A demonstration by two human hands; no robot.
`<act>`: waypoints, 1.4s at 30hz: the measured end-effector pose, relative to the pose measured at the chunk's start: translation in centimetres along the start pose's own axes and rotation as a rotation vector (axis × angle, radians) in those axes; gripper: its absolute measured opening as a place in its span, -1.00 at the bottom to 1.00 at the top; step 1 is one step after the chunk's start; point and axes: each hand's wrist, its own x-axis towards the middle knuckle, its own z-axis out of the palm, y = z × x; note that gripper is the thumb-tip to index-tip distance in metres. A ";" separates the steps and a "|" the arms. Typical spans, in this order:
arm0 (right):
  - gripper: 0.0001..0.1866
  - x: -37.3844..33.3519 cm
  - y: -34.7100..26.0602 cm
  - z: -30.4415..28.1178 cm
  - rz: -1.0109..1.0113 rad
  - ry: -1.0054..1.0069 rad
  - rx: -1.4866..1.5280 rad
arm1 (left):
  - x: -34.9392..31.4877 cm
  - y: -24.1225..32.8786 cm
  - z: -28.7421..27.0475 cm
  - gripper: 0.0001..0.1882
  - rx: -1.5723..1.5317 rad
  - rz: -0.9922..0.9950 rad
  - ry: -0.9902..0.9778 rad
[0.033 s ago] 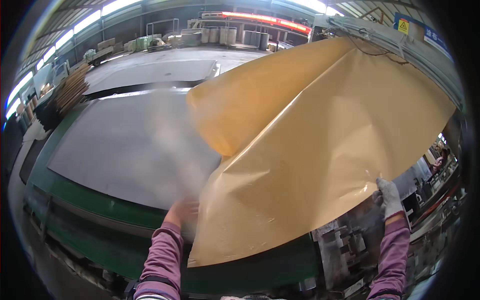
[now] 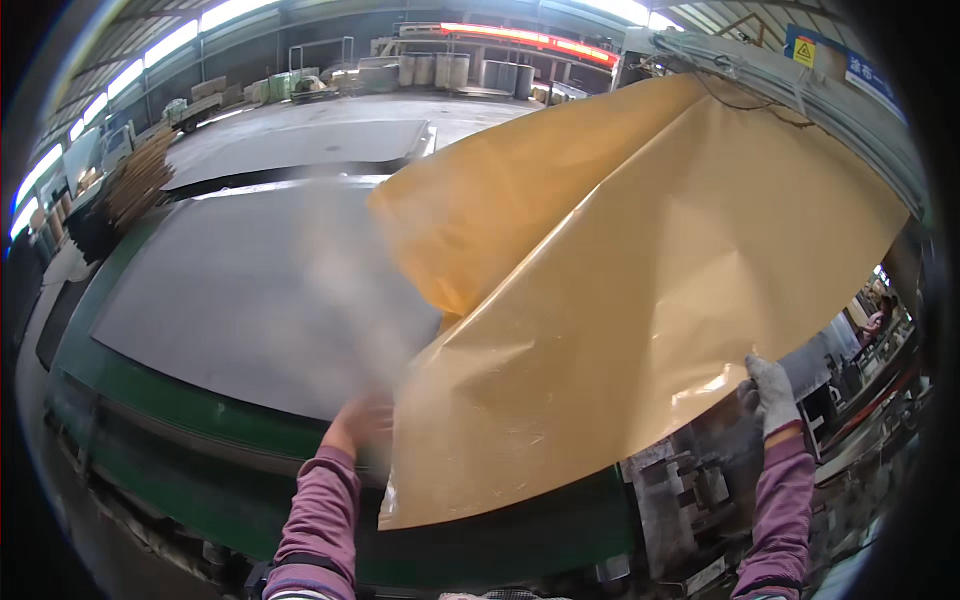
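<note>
A large shiny brown sheet [image 2: 600,330] spreads before me from the machine at the upper right, creased and reaching down toward me. Its far left part folds over, showing an orange-toned face [image 2: 500,200]. My right hand [image 2: 772,393], in a grey-white glove, grips the sheet's near right edge, thumb on top. My left hand [image 2: 362,420] looks bare and is at the sheet's left edge; haze blurs its fingers, so their grip does not show. A flat grey board [image 2: 200,290] lies to the left, partly under the sheet.
Beneath the board is a green table [image 2: 200,405]. Another grey sheet [image 2: 300,147] lies beyond it. Stacked brown boards [image 2: 140,185] stand at the far left. Machine parts [image 2: 690,490] sit below the sheet at right, and a person [image 2: 878,318] is beyond.
The sheet's near left corner has risen slightly, and its orange fold looks more wrinkled. Both hands keep nearly the same places, a few pixels further left and the right one slightly lower.
</note>
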 end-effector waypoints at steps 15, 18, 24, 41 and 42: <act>-0.90 4.7 9.4 0.6 -0.061 -0.109 0.494 | -6.8 -2.5 -0.1 -0.34 0.219 0.210 0.556; -0.88 2.5 8.9 0.6 -0.093 -0.050 0.555 | -10.4 -1.2 -1.6 -0.26 0.135 0.333 0.646; -0.65 4.6 11.8 -2.2 -0.308 0.163 0.087 | -17.3 -1.8 -5.9 -0.27 0.052 0.427 0.819; -0.41 -26.8 14.6 3.0 -0.138 -0.304 0.861 | -28.7 -12.0 22.3 0.00 -0.103 0.130 -0.753; -0.42 -28.7 15.0 3.0 -0.088 -0.280 0.799 | -28.6 -12.5 22.5 0.01 -0.074 0.099 -0.825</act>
